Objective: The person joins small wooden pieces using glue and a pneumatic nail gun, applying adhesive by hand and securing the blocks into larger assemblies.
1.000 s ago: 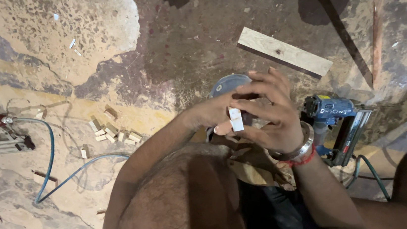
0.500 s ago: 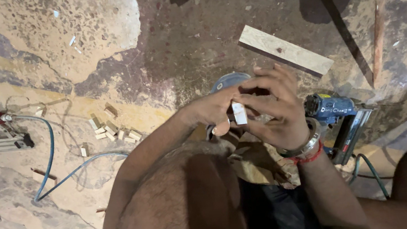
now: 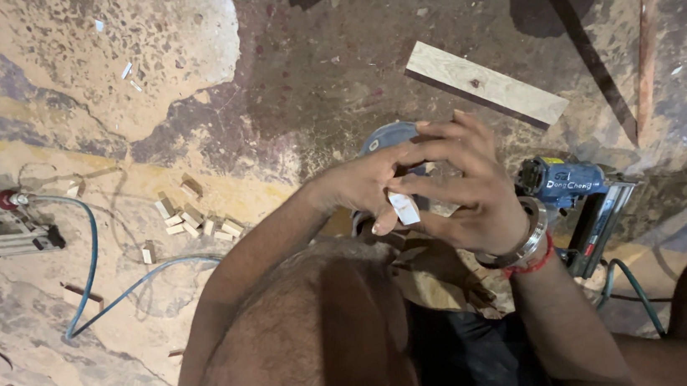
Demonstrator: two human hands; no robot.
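The person's two hands meet close above the floor (image 3: 332, 76), and little has shifted in the last second: the small white piece (image 3: 405, 208) stays pinched between them, only tipped a little more upright and drawn a touch lower than it was. The left hand (image 3: 368, 186) comes in from the left, its fingers (image 3: 387, 214) curled shut against the piece's near side. The right hand (image 3: 469, 189), wearing a metal bangle and red thread at the wrist, wraps over it from the right, fingers closed around the top. So the work on that piece looks to be fine adjusting, not yet finished.

A blue-grey round object (image 3: 387, 137) peeks out just behind the hands. A blue nail gun (image 3: 575, 196) lies just right of them, a pale wooden plank (image 3: 486, 84) beyond, and small wood offcuts (image 3: 195, 220) sit scattered toward the floor's left side beside a blue hose (image 3: 90, 259).
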